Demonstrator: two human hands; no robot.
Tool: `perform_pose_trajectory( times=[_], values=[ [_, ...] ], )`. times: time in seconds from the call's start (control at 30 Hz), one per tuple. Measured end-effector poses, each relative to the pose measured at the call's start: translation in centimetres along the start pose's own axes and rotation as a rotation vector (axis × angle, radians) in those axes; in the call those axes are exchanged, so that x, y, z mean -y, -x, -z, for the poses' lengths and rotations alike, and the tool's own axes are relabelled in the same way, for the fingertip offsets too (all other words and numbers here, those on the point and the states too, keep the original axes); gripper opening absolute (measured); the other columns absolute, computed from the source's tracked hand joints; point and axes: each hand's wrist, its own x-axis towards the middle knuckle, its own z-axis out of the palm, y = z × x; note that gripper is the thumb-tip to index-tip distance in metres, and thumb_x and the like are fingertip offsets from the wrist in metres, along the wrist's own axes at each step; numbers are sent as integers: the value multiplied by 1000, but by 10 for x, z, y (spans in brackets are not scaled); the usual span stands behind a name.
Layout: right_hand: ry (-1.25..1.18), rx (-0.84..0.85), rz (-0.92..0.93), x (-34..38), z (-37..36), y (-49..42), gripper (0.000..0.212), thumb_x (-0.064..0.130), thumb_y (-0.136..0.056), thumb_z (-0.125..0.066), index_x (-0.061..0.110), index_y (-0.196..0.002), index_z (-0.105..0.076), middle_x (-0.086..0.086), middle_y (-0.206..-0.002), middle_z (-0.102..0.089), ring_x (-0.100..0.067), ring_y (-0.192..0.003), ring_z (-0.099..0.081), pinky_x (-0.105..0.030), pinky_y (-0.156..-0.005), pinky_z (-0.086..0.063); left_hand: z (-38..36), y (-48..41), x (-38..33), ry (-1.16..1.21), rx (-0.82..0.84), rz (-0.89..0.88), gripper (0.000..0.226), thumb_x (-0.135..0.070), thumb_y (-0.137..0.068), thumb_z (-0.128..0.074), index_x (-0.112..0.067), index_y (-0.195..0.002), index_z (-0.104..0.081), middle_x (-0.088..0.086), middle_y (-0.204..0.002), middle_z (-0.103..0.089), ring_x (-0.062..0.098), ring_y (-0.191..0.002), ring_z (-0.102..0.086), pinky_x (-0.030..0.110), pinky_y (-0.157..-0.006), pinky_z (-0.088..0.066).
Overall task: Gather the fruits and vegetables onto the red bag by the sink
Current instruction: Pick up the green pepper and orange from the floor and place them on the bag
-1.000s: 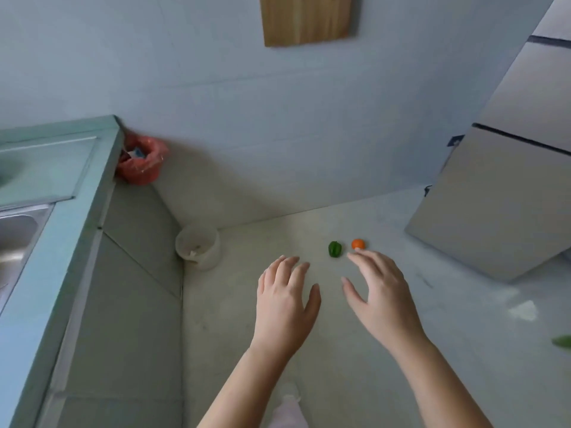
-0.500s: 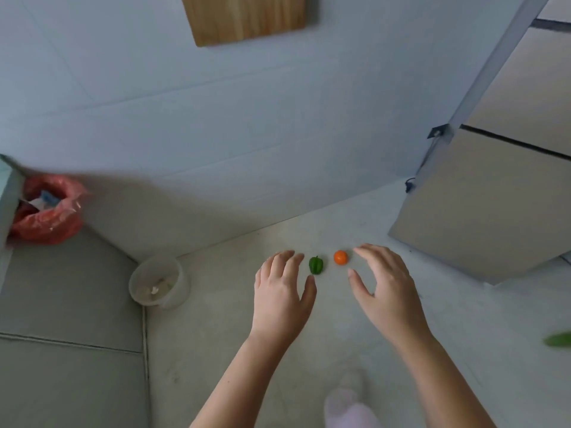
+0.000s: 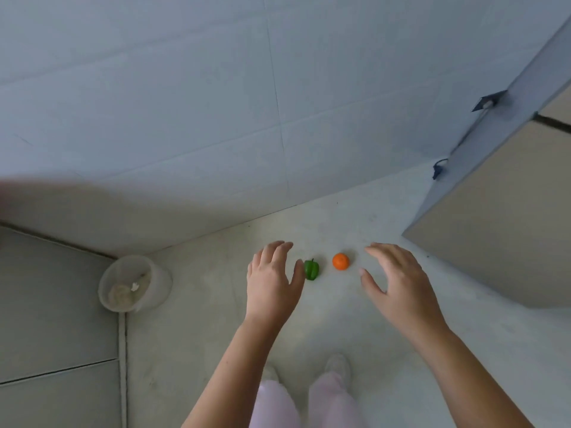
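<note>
Head view; green pepper (image 3: 311,269) and orange (image 3: 340,261) between open hands (image 3: 336,285)

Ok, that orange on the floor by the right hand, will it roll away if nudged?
Probably: the orange looks round and sits on smooth floor, so a nudge would likely send it rolling. It looks small beside the right hand, so probably light. It keeps a firm, even shape, so likely stiff.

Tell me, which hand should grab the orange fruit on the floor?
Probably the right hand: it hovers open right beside the orange, while the left hand is nearer the green pepper.
</note>
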Motion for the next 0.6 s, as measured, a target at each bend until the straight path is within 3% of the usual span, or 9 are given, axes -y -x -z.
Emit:
perform_pose_trajectory(
  times=[0.17,0.3,0.6],
  values=[
    [7,80,-39,-76,-72,-35,35,33,-77,-51,9,-100,-62,-8,-101,-65,-26,-95,-58,-34,-79,-47,-93,-49,42,-11,91,65,39,-30,-83,-51,-8,-113,-60,7,-114,-61,30,-105,-53,37,-90,-38],
    [44,104,-72,-146,-144,-44,32,25,-71,-60,11,-100,-62,-7,-99,-66,-26,-92,-58,-35,-76,-48,-183,-78,91,-25,186,60,36,-24,-85,-61,-10,-117,-58,7,-119,-58,29,-109,-50,36,-92,-37],
    [43,257,-226,-284,-324,-26,34,18,-73,-69,7,-104,-61,-12,-101,-64,-34,-95,-58,-40,-77,-47,-358,-116,206,-2,349,155,44,-30,-86,-59,-14,-126,-50,5,-129,-51,22,-120,-42,30,-99,-31]
  ],
)
